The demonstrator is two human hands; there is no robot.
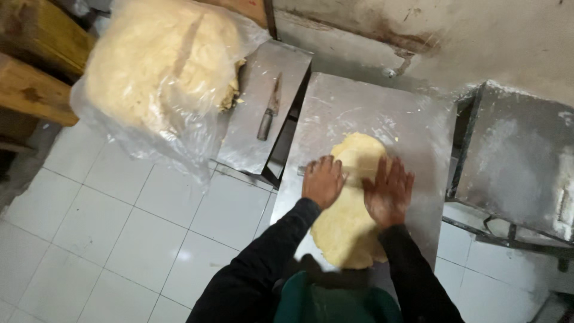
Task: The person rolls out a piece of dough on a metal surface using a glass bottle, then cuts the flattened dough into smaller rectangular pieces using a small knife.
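A long, flattened slab of pale yellow dough (353, 230) lies on a floured metal table (412, 128). My left hand (323, 180) presses down on the dough's left side with fingers curled. Beside it, my right hand (388, 191) lies flat on the dough's right side with fingers spread. Both arms wear black sleeves.
A large mass of dough in a clear plastic bag (158, 72) rests on a second metal table (266, 107) to the left, next to a knife (269, 109). Another metal surface (514, 155) stands at the right. White tile floor (119, 227) lies below, wooden planks (36, 60) at upper left.
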